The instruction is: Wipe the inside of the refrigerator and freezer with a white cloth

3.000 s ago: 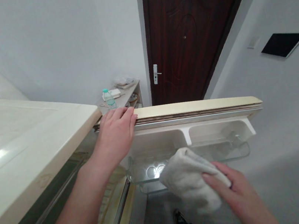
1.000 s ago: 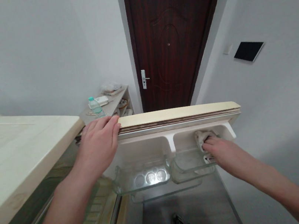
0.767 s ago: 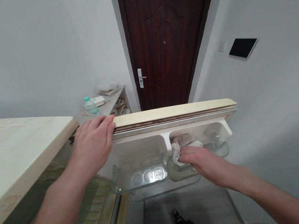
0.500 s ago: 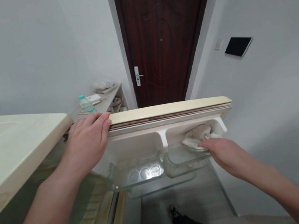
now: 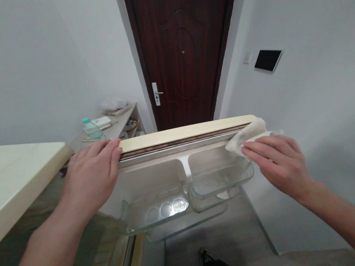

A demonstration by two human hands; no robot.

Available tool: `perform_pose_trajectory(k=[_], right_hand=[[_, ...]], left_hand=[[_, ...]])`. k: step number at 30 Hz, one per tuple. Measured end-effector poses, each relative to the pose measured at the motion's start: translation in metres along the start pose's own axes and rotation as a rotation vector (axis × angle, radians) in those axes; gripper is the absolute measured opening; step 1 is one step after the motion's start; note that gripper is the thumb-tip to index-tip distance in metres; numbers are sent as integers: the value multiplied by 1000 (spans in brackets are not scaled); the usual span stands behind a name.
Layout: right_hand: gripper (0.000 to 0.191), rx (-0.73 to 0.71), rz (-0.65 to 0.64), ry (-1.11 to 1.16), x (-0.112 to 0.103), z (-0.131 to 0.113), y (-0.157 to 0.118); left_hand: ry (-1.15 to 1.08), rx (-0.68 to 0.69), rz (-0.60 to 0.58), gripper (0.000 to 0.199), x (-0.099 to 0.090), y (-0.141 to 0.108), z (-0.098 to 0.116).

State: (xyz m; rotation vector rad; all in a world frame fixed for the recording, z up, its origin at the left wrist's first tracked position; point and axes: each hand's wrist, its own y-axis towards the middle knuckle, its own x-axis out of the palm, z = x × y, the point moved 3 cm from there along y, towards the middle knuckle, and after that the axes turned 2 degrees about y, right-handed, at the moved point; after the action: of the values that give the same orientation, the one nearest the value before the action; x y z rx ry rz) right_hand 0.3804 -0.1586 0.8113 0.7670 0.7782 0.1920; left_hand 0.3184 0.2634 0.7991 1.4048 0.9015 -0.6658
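An open refrigerator door (image 5: 184, 134) stands across the middle of the view, its top edge toward me. My left hand (image 5: 94, 170) is closed over the door's top edge near the hinge side, thumb on the inner face. At the far end, my right hand (image 5: 278, 160) grips a white cloth (image 5: 249, 136), which lies against the door's top corner. Clear shelf bins hang inside the door: a left bin (image 5: 154, 203) with round recesses in its base, and a right bin (image 5: 221, 182). Part of the cloth is hidden behind my right fingers.
The refrigerator's cream top (image 5: 17, 174) is at left, its shelved interior (image 5: 93, 261) below. Behind the door, a low cabinet (image 5: 125, 118) holds a plastic bottle (image 5: 93, 128) and bags. A dark wooden door (image 5: 185, 51) stands ahead; a wall (image 5: 323, 84) is close on the right.
My right hand has lifted the cloth out of the right bin, up to the door's far top corner. My left hand keeps its hold on the door. The whole view has shifted slightly.
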Motion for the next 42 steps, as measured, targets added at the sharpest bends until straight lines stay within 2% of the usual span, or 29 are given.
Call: perform_pose_trajectory(k=[2,4,10,13,15,17,18,20,22,24,27,30,33,36,39,41,42], right_hand=[[29,15,-189,30,24,-6,-11],[26,23,-285,24,38,-13,-16],[21,88,-531,-102,57,-28,-11],[30,171,-576,92,62,-27,-15],[33,358,-485,321,56,-21,-24],[28,655,-285,419,43,-14,-42],[28,824,-170,381,35,-12,-55],[39,1145,14,202,24,-18,-87],[50,1395,76,128,27,-34,-118],[54,1560,69,270,48,-54,-140],[51,1676,103,645,97,-83,-147],[46,1787,290,1048,142,-104,-127],[48,1820,559,1374,168,-116,-96],[49,1785,692,1495,183,-120,-69],[42,1754,692,1507,200,-125,-55],[43,1731,570,1480,212,-133,-51],[41,1684,452,1445,218,-138,-49]], left_hand=[[-5,-1,10,61,3,-1,-2],[-1,-5,3,64,4,-1,-1],[33,-56,-14,71,-1,1,4],[49,-59,-14,70,-2,2,6],[59,-63,-7,69,-2,2,7],[69,-73,-1,69,-2,2,8],[72,-75,1,69,-3,2,9],[80,-83,-1,68,-3,2,11],[88,-96,-5,67,-3,3,13],[97,-103,-5,68,-4,4,15],[100,-101,0,72,-6,5,16],[105,-94,-12,77,-7,4,14],[109,-88,-14,81,-6,4,12],[117,-84,-10,81,-5,5,12],[130,-85,-10,79,-5,5,12],[142,-96,-15,76,-4,6,13],[146,-102,-16,75,-4,6,12]])
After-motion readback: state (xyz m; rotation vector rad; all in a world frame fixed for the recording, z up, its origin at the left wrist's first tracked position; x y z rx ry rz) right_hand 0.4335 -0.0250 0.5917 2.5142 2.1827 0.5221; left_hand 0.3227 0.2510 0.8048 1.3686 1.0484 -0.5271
